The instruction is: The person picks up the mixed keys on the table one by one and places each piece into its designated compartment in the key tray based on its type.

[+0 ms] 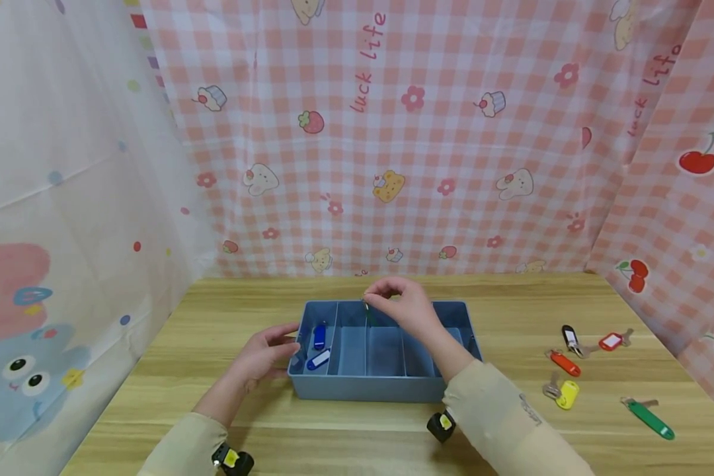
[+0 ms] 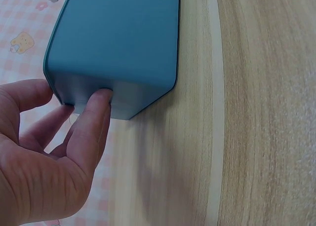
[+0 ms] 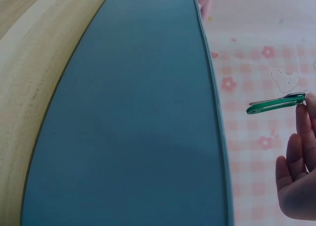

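A blue-grey divided box (image 1: 369,389) stands on the table, with two blue key tags (image 1: 319,336) in its leftmost compartment. My right hand (image 1: 404,307) is above the box near its back edge. Thumb and fingertips there pinch the ring end of a green key tag (image 3: 274,105); a key lies along the tag in the right wrist view. At the box's left end, my left hand (image 1: 262,357) touches the outer wall with extended fingers (image 2: 91,120), some of them near the rim.
To the right on the wooden table (image 1: 369,436) lie a black key tag (image 1: 569,338), two red key tags (image 1: 565,363), a yellow key tag (image 1: 568,395) and another green key tag (image 1: 648,418), with keys. A checked curtain (image 1: 345,158) hangs behind the table.
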`<state>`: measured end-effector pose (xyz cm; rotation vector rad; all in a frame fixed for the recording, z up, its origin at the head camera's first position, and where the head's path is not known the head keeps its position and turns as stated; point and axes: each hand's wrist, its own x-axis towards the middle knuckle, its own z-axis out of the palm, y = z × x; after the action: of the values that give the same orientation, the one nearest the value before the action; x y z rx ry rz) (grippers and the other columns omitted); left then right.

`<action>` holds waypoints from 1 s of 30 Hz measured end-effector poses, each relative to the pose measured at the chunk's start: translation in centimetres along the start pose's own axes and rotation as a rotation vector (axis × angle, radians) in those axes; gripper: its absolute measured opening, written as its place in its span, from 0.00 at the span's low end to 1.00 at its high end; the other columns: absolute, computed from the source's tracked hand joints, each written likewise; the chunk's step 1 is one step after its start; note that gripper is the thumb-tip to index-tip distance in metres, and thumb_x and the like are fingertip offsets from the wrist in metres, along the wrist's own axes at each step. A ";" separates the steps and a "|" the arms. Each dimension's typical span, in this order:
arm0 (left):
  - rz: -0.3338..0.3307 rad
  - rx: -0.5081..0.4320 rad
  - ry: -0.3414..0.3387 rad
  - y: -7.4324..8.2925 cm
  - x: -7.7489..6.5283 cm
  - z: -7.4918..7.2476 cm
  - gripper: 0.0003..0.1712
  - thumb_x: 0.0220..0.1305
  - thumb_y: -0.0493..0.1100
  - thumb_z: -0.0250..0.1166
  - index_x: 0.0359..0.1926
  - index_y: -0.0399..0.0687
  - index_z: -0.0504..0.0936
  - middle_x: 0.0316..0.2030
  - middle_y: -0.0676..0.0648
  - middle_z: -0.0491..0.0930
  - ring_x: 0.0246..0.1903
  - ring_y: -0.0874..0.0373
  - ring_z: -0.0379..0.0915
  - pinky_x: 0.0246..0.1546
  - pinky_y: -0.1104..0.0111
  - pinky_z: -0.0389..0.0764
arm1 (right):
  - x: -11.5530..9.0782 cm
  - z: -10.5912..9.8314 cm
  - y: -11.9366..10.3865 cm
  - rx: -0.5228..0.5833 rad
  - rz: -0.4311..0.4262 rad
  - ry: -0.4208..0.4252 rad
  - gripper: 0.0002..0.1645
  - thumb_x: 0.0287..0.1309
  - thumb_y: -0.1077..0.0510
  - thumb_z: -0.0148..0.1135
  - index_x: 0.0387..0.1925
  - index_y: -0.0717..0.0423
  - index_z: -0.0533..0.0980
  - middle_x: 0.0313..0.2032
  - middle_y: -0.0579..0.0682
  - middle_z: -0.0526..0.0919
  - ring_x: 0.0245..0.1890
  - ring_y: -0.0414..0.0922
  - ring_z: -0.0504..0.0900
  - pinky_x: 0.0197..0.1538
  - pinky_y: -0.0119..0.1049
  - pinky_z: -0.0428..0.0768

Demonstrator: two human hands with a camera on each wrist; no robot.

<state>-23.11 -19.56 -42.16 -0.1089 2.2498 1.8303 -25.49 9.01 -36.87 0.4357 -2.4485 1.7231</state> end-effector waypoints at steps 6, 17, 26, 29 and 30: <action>0.007 -0.001 -0.013 0.1 0.1 0.0 0.30 0.68 0.34 0.61 0.69 0.36 0.68 0.55 0.34 0.71 0.51 0.43 0.73 0.44 0.49 0.83 | 0.6 0.7 0.0 -0.022 -0.002 0.000 0.06 0.59 0.54 0.71 0.36 0.51 0.85 0.34 0.45 0.84 0.38 0.47 0.77 0.41 0.38 0.78; 0.018 -0.012 -0.005 0.1 -0.1 0.2 0.29 0.68 0.32 0.60 0.69 0.36 0.69 0.56 0.32 0.70 0.52 0.41 0.73 0.42 0.48 0.83 | 1.3 1.6 0.1 -0.038 0.002 -0.028 0.05 0.59 0.55 0.71 0.35 0.52 0.85 0.32 0.44 0.84 0.33 0.46 0.77 0.36 0.36 0.78; 0.014 -0.001 0.003 0.0 0.1 0.1 0.28 0.67 0.33 0.60 0.68 0.36 0.70 0.55 0.33 0.72 0.52 0.41 0.73 0.42 0.48 0.83 | 1.3 2.3 0.6 -0.067 0.050 -0.068 0.03 0.58 0.57 0.71 0.32 0.51 0.85 0.31 0.44 0.84 0.33 0.45 0.77 0.39 0.35 0.79; 0.013 -0.007 0.002 0.0 0.1 0.2 0.28 0.68 0.33 0.60 0.68 0.36 0.70 0.54 0.33 0.72 0.51 0.42 0.73 0.42 0.48 0.83 | 1.2 2.4 0.6 -0.088 0.059 -0.081 0.03 0.59 0.56 0.71 0.32 0.51 0.85 0.30 0.43 0.83 0.33 0.44 0.77 0.38 0.35 0.79; 0.013 -0.009 -0.002 0.0 0.0 0.2 0.28 0.68 0.33 0.60 0.68 0.36 0.70 0.54 0.33 0.72 0.51 0.42 0.73 0.43 0.48 0.83 | 1.2 2.5 0.6 -0.099 0.059 -0.085 0.03 0.59 0.56 0.71 0.32 0.51 0.85 0.30 0.43 0.83 0.32 0.44 0.77 0.38 0.35 0.79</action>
<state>-23.12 -19.38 -42.21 -0.0936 2.2467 1.8460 -26.65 6.71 -37.98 0.4391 -2.6174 1.6283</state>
